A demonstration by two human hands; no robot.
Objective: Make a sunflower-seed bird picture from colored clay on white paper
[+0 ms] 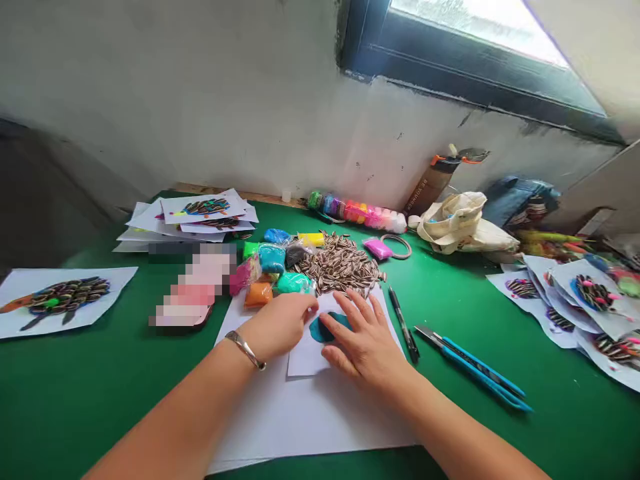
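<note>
Blue clay patch [318,331] lies flat on a small white sheet [303,363], partly covered by fingers. Small sheet rests on larger white paper [280,430], itself on the green bench [100,400].

Right hand [367,337]: spread wide, palm down, forefinger across the clay patch, thumb low on the small sheet, remaining fingers fanned toward the seeds.

Left hand [285,327]: fingers drawn in narrow, tips at the upper left of the small sheet, just beside the clay patch. Cannot tell whether anything is pinched between them. Metal bracelet [245,350] on the wrist.

Beyond the hands: heap of striped seeds [340,263], loosely spread, reaching the top of the paper. Left of the heap, a cluster of wrapped clay packets, among them orange [259,295], green-teal and yellow. Pink packet [378,249] lies right of the heap, beside a ring.

Right of the paper: black pen [403,320], then a blue cutter [480,367] with its blade showing, near the pen.

Far left: single sheet bearing a seed-covered figure [67,299]. More seed pictures lie stacked at rear left and at far right.
</note>
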